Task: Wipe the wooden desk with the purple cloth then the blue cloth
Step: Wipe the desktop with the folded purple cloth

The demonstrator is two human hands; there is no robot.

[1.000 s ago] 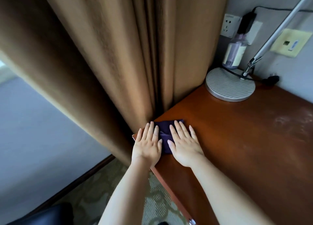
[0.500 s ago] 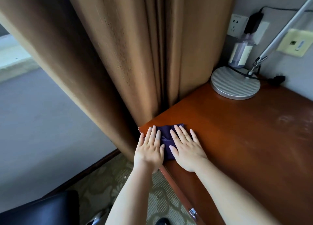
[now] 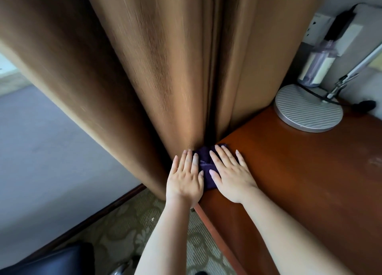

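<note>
- The purple cloth (image 3: 204, 163) lies flat at the left edge of the wooden desk (image 3: 299, 181), near its front-left corner, pushed up against the foot of the brown curtain (image 3: 165, 68).
- The left hand (image 3: 185, 181) presses on the cloth's left part with fingers straight and close together; its heel overhangs the desk's left edge.
- The right hand (image 3: 231, 175) lies flat on the cloth's right part, fingers straight and spread, the outer fingers reaching onto bare wood.
- Only a dark strip of cloth shows between the two hands and past the fingertips.
- At the desk's back edge stands a round ribbed lamp base (image 3: 308, 109), with a clear bottle (image 3: 316, 68) behind it by the wall.
</note>
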